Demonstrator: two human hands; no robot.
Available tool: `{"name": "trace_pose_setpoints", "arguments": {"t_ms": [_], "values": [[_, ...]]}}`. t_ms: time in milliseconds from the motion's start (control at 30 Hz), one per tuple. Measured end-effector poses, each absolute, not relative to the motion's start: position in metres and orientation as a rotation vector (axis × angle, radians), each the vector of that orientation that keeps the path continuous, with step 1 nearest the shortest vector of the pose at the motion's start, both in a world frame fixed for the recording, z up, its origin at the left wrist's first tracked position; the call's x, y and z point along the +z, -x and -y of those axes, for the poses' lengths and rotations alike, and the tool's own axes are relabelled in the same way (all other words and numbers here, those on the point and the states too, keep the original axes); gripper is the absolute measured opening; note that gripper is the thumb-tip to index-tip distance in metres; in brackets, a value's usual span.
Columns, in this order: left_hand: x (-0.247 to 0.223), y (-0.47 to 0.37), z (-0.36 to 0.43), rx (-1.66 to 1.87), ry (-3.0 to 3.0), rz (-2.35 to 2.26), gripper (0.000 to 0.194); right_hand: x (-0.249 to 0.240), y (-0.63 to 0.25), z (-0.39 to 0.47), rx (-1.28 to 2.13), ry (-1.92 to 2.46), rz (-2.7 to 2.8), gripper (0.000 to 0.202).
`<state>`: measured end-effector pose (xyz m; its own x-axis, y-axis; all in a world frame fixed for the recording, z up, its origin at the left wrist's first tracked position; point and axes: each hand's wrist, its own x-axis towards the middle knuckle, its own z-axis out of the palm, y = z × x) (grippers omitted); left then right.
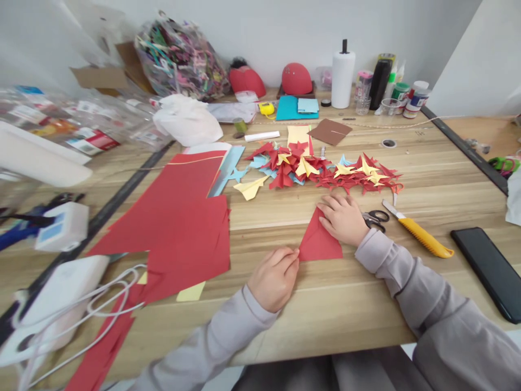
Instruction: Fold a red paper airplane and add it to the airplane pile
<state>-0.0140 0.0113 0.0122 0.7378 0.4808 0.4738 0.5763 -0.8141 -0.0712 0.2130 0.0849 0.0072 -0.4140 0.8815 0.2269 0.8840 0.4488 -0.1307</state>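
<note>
A red sheet of paper (321, 243), folded to a triangular shape, lies on the wooden table in front of me. My left hand (275, 278) pinches its lower left corner between thumb and fingers. Across its upper right part rests my right hand (342, 218), fingers stretched out flat on the paper. Black-handled scissors (376, 216) lie beside the right wrist, partly hidden by it. Just beyond the hands is a row of folded paper pieces (305, 167) in red, yellow and light blue. A yellow paper plane (249, 188) sits at its left end.
Large red paper sheets (183, 239) cover the table on the left, near a white power bank (61, 304) with cables. To the right lie a yellow utility knife (423, 234) and a black phone (486, 271). Bottles, including a white one (342, 79), stand along the back.
</note>
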Motion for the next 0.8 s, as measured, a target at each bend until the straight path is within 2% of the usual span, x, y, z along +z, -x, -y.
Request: {"name": "trace_pose_setpoints", "arguments": {"t_ms": [133,267,333,533,600,667,800], "values": [[0.020,0.016,-0.034,-0.639,2.871,0.908,0.021,0.007,-0.213,-0.085,-0.023,1.511,2.444,0.041],[0.029,-0.004,-0.070,-0.363,2.822,1.433,0.024,0.007,-0.213,-0.084,-0.032,1.498,2.434,0.041],[0.032,-0.022,-0.082,-0.189,2.716,1.708,0.036,0.007,-0.213,-0.084,-0.028,1.489,2.431,0.041],[0.030,-0.053,-0.094,-0.070,2.666,2.081,0.039,0.007,-0.211,-0.085,-0.001,1.499,2.402,0.047],[0.026,-0.050,-0.101,-0.218,2.807,2.180,0.031,0.009,-0.211,-0.085,0.022,1.497,2.391,0.047],[0.019,-0.046,-0.108,-0.537,3.005,2.292,0.022,0.009,-0.213,-0.086,0.073,1.487,2.346,0.045],[0.010,-0.041,-0.117,-1.410,3.332,2.400,0.036,0.005,-0.221,-0.092,0.357,1.408,2.050,0.041]]}}
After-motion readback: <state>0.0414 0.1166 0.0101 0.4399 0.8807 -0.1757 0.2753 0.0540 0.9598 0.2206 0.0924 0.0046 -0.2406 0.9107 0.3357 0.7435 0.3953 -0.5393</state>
